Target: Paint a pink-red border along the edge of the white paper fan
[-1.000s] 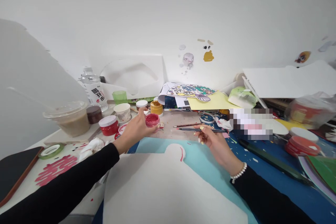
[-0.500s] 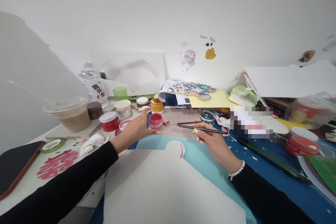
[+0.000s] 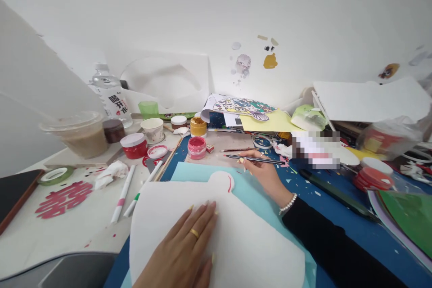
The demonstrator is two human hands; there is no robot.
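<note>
My left hand [image 3: 187, 245] lies flat on a large white cut-out board [image 3: 249, 238], fingers stretched forward. A short curved red stroke [image 3: 231, 183] marks the rounded tab at the board's top. Under the board is a light blue sheet [image 3: 187, 171]. Beyond the tab, my right hand [image 3: 265, 174] grips a thin dark paintbrush [image 3: 270, 159], its reddish tip pointing left. Left of that tip stands an uncapped jar of pink-red paint [image 3: 196, 148]. Another slim brush [image 3: 238, 150] lies just behind the held one.
At left are a red paint jar [image 3: 134, 146], a paper cup [image 3: 152, 129], a drink cup [image 3: 76, 137], a water bottle [image 3: 113, 99] and two markers [image 3: 122, 195]. A yellow paint jar [image 3: 198, 127] stands behind. A dark green utility knife [image 3: 337, 195] lies at right.
My left hand has left the pink-red paint jar and come down onto the white board. My right hand still holds the brush near the same spot. The view has shifted slightly.
</note>
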